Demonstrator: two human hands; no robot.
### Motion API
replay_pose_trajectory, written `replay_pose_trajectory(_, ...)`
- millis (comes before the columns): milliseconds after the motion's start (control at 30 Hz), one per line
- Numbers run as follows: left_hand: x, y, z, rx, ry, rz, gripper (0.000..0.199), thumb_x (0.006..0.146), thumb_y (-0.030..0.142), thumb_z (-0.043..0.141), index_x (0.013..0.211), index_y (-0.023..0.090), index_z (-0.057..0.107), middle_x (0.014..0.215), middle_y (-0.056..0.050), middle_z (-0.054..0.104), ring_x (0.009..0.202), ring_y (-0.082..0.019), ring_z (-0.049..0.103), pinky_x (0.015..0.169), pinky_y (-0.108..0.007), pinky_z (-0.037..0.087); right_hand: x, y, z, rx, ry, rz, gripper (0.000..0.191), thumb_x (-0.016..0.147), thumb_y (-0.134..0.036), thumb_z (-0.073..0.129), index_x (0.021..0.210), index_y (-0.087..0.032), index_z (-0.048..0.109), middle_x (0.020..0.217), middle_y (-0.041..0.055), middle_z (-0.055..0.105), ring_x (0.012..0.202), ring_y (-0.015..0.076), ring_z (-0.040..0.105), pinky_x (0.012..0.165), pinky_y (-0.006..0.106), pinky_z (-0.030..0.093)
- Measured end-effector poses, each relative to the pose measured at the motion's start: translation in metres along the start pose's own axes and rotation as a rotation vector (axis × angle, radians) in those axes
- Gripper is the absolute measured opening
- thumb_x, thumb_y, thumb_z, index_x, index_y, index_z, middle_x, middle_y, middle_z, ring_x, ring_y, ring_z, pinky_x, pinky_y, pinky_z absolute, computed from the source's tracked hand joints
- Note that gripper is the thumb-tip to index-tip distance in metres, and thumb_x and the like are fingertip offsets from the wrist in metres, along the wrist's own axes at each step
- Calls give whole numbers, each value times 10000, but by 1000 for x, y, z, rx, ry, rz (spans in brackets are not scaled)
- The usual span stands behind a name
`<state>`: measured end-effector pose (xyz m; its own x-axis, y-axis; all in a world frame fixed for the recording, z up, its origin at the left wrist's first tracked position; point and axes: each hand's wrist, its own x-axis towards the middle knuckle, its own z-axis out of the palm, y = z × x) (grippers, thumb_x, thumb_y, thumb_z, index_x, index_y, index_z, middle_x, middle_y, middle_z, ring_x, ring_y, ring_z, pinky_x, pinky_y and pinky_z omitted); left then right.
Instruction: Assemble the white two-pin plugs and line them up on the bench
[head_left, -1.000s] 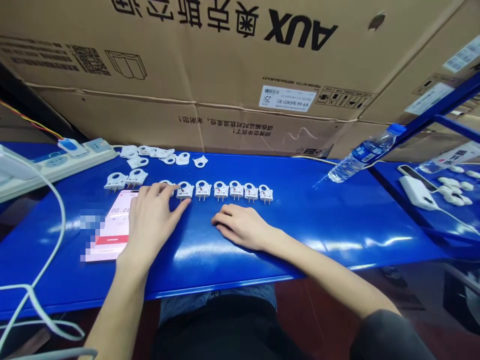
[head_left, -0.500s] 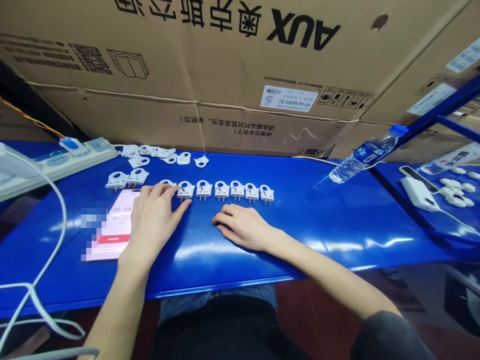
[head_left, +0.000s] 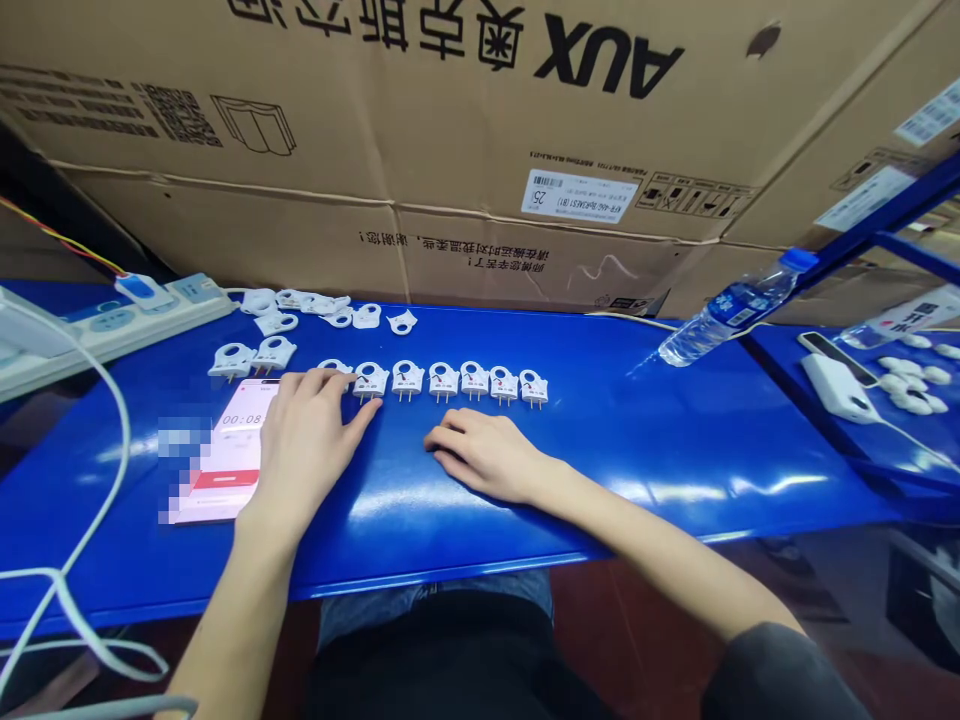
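White plugs with ring-shaped tops and metal prongs stand in a row across the blue table. My left hand (head_left: 311,425) has thumb and index finger against the left and lower edge of one white plug (head_left: 370,380). Another plug behind those fingers is partly hidden. My right hand (head_left: 484,455) rests on the tabletop just in front of the row, fingers loosely bent and holding nothing. Closest to it are the plugs (head_left: 443,381) in the middle. Under my left hand lies a phone (head_left: 225,470) with a timer on its screen, partly covered.
More white plugs (head_left: 277,323) lie loosely at the back left, near a power strip (head_left: 112,330). A large cardboard box (head_left: 450,220) walls off the back. On the right, a water bottle (head_left: 720,310) leans beside a blue metal frame (head_left: 847,225). A white cable (head_left: 120,450) loops at left.
Both hands and the plugs hold the same places. Only a very slight shift of the camera view shows.
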<state>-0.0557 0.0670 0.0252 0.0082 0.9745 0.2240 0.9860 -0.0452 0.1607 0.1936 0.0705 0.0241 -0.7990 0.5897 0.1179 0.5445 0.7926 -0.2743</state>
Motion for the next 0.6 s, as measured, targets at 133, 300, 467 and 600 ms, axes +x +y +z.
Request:
replay_pose_trajectory(133,-1,1,-1,-5,4,-4,556,1015,517,399,1325,116,628,1272,-201,662,1222,-406,536,1036,-518,454,0,0,0,8,-4,2,221,1097,-279,473,1216,-198,641,1100,65,658,959,174,598,689,276,418)
replay_pose_trajectory(300,-2,0,0,-12,0,-9,561,1015,520,390,1341,121,612,1283,-207,656,1246,-407,531,1045,-521,451,0,0,0,8,1,5,223,1098,-285,473,1227,-201,635,1097,63,650,958,173,595,677,273,411)
replay_pose_trajectory(467,-8,6,-3,-66,61,-32,554,1004,553,413,1353,165,599,1334,-180,632,1291,-410,502,1060,-550,442,0,-2,-1,-21,-18,21,241,1103,-292,460,1256,-203,623,1112,70,642,970,181,593,686,273,420)
replay_pose_trajectory(600,-26,21,-4,-150,159,-72,513,1015,518,423,1390,203,575,1363,-160,618,1333,-393,494,1095,-550,430,-3,-12,1,-112,-7,41,258,1097,-258,451,1277,-182,621,1153,105,638,1010,219,575,747,316,469)
